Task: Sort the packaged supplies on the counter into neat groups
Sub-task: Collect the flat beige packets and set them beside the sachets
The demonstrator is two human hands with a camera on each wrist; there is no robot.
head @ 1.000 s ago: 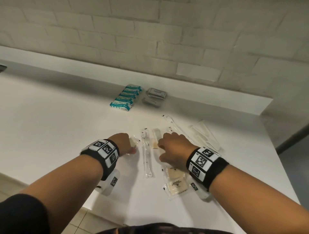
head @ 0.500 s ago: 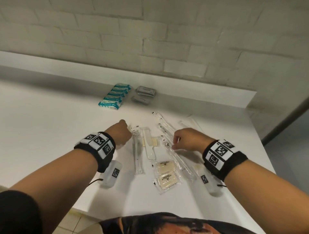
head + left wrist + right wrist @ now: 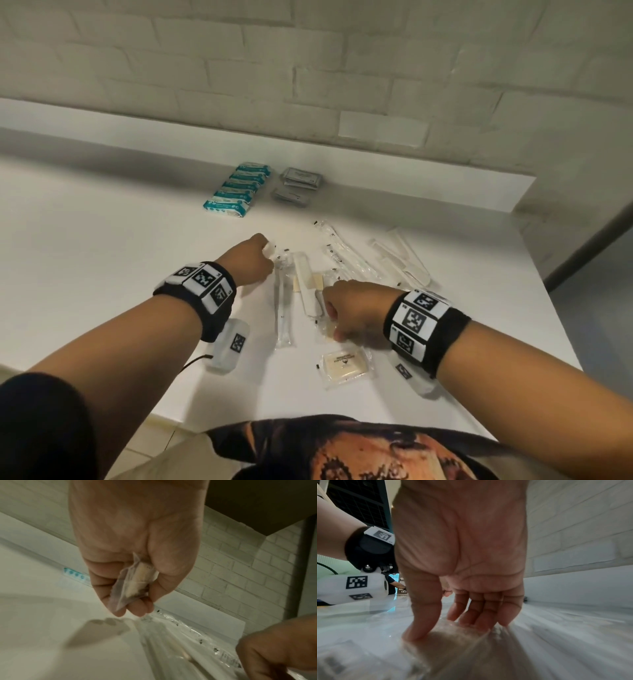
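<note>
Hands [image 3: 251, 260] [image 3: 352, 313] over white counter [image 3: 102, 246] below brick wall [image 3: 308, 68].

Your right hand [image 3: 354, 310] has come back from the long clear sleeves toward you and now presses its fingertips [image 3: 469, 620] down on a soap packet [image 3: 327, 330] on the counter [image 3: 102, 257]; your left hand [image 3: 251, 262] has reached farther out, gripping a small clear packet [image 3: 135, 582]

Beyond my fingers: five teal packs [image 3: 236, 190], three grey packets [image 3: 297, 185] (stacked, blurry), two combs [image 3: 404, 260] rightward.
</note>
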